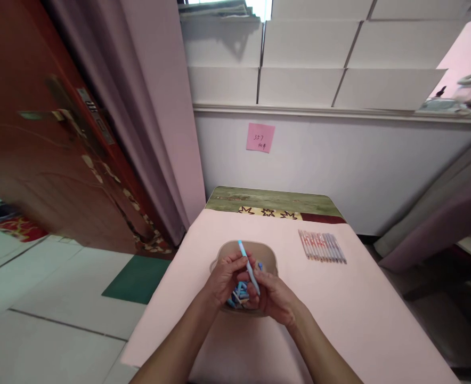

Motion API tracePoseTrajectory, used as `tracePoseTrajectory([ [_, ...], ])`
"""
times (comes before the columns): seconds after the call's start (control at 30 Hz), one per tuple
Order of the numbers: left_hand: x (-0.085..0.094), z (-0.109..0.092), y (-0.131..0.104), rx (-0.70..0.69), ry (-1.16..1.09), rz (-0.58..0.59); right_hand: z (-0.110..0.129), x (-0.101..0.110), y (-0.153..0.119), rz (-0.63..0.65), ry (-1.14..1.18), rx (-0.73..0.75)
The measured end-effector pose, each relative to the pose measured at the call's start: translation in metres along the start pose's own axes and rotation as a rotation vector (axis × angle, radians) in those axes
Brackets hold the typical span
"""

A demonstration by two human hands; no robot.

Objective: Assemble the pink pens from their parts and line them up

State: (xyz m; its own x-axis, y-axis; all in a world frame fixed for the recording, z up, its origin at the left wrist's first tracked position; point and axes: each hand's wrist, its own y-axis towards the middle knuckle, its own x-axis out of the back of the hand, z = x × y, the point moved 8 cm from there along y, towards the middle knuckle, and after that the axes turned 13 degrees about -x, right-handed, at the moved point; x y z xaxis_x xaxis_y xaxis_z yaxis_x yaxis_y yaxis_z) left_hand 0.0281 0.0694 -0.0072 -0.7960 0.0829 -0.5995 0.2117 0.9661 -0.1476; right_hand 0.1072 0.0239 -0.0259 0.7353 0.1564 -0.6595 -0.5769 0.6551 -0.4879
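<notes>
A pen (250,271) with a light blue cap and a pale body slants between my two hands. My left hand (228,274) pinches its upper part near the cap. Fingers of my right hand (273,290) close round its lower part. Both hands are above a beige basin (274,258), which holds several blue and white pens or caps (240,292), partly hidden by my fingers. To the right, a row of several pens (322,247) with reddish and grey markings lies side by side on the pink tablecloth (339,304).
The table's far end shows a green and patterned edge (267,200) against the white wall. A pink note (260,137) is stuck on that wall. At the left stand a brown door (59,133) and a purple curtain (139,106).
</notes>
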Motion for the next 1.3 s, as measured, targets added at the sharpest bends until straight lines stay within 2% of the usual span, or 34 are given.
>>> tracePoseTrajectory([
  [0.1,-0.002,0.003,0.000,-0.006,0.020,0.006,0.005,0.004,-0.001,-0.049,-0.069,0.083],
  [0.23,0.005,0.003,0.006,-0.065,0.073,-0.078,0.021,0.019,-0.004,-0.312,-0.260,0.283],
  [0.3,0.006,0.003,0.008,-0.075,0.063,-0.099,0.021,0.023,-0.004,-0.388,-0.301,0.281],
  [0.43,0.003,0.005,0.010,-0.050,0.041,-0.061,0.006,0.021,0.004,-0.291,-0.213,0.110],
  [0.47,0.005,0.005,0.010,-0.050,0.042,-0.068,0.007,0.021,0.004,-0.294,-0.208,0.126],
  [0.57,0.010,0.003,0.010,-0.081,0.042,-0.116,0.023,0.026,-0.004,-0.437,-0.303,0.321],
  [0.63,0.011,0.001,0.011,-0.100,0.043,-0.124,0.030,0.027,-0.007,-0.497,-0.372,0.385],
  [0.77,0.008,-0.003,0.011,-0.104,0.061,-0.092,0.021,0.025,0.003,-0.399,-0.343,0.221],
  [0.83,0.010,-0.003,0.010,-0.103,0.076,-0.101,0.022,0.027,0.004,-0.400,-0.346,0.222],
  [0.93,0.017,-0.006,0.011,-0.140,0.072,-0.161,0.032,0.033,-0.002,-0.534,-0.466,0.348],
  [1.07,0.027,-0.018,0.014,-0.266,0.050,-0.236,0.046,0.037,-0.016,-0.766,-0.700,0.467],
  [1.17,0.033,-0.028,0.013,-0.316,0.194,-0.236,0.056,0.032,-0.026,-0.870,-0.959,0.448],
  [1.3,0.034,-0.054,0.001,-0.533,0.727,-0.159,0.074,0.024,-0.046,-1.095,-1.345,0.385],
])
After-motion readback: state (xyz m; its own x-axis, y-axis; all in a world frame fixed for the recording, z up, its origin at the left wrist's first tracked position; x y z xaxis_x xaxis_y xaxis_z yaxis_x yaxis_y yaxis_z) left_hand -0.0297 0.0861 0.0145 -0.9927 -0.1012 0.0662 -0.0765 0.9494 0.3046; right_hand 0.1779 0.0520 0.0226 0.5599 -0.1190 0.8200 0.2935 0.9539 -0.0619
